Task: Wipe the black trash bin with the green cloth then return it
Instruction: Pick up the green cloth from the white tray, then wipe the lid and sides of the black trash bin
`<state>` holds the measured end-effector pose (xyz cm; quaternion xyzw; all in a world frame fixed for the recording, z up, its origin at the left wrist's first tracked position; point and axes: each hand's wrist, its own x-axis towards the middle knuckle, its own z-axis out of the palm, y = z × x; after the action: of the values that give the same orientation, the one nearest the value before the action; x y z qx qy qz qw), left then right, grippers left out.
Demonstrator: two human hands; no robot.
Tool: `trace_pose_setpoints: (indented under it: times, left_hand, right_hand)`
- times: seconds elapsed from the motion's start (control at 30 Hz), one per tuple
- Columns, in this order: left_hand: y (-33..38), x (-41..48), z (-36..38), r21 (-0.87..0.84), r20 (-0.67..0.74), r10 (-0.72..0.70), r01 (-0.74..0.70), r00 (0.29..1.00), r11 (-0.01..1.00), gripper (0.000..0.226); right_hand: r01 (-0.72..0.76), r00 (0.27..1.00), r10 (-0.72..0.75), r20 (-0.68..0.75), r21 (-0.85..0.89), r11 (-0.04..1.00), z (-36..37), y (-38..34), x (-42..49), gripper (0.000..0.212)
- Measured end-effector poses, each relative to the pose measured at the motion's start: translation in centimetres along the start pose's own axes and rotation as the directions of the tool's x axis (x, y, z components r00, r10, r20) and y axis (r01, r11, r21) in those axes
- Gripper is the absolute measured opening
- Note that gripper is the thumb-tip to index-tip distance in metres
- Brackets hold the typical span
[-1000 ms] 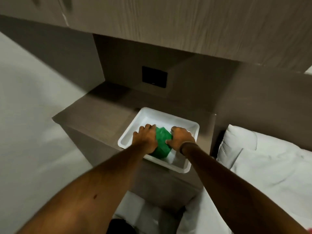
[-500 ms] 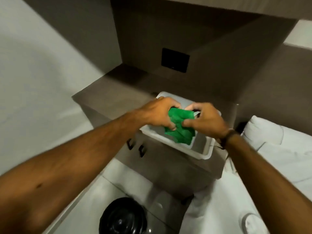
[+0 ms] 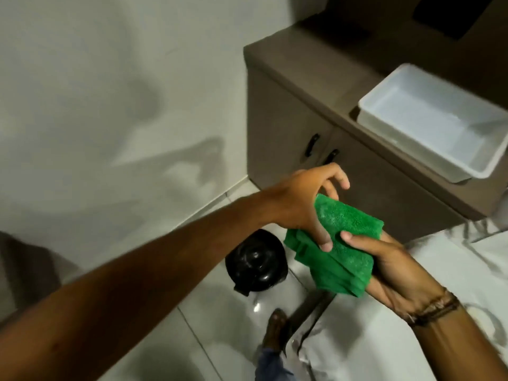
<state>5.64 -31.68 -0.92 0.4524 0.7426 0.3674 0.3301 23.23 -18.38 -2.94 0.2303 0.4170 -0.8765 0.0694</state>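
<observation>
Both my hands grasp the folded green cloth (image 3: pixel 338 243) in mid-air: my left hand (image 3: pixel 305 204) pinches its upper edge, my right hand (image 3: pixel 390 268) supports it from beneath. The black trash bin (image 3: pixel 255 264) stands on the glossy pale tiled floor (image 3: pixel 209 334), below the cloth and beside the brown cabinet (image 3: pixel 297 119). A white tray (image 3: pixel 428 122) sits on the cabinet top. White bedding (image 3: pixel 384 358) lies at right.

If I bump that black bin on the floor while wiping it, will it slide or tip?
The black trash bin probably slides easily: it stands on glossy tile. It looks small and likely light, so a steadying hand may help. Its rounded, shiny lid could feel slippery.
</observation>
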Motion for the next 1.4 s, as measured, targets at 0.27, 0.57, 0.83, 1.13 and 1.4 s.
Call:
trace_pose_setpoints:
  times: [0.27, 0.57, 0.83, 1.13, 1.4]
  left_hand:
    - [-27.0, -8.4, 10.4, -0.039, -0.289, -0.575, 0.591, 0.765, 0.806, 0.115]
    - [-53.5, -6.4, 29.9, 0.031, -0.358, -0.646, 0.7, 0.674, 0.714, 0.179]
    - [-61.3, -4.1, 36.2, -0.144, -0.482, -0.564, 0.574, 0.671, 0.806, 0.189]
    - [-60.8, -4.6, 36.5, -0.169, -0.521, -0.519, 0.514, 0.677, 0.841, 0.186]
    - [-61.0, -4.2, 36.7, -0.144, -0.585, -0.51, 0.538, 0.631, 0.83, 0.163]
  right_hand:
    - [-0.096, 0.909, 0.085, -0.408, -0.006, 0.995, -7.4, 16.6, 14.6, 0.034]
    - [-0.128, 0.87, -0.423, -0.254, -0.944, 0.304, -21.0, 38.6, 34.8, 0.06]
    - [-0.06, 0.894, -0.43, 0.123, -0.919, -0.388, -22.3, 48.4, 40.1, 0.071]
    - [0.024, 0.87, -0.46, 0.181, -0.945, -0.327, -27.1, 50.0, 31.5, 0.069]
    - [0.093, 0.885, -0.399, 0.238, -0.932, -0.35, -23.3, 53.3, 31.7, 0.066]
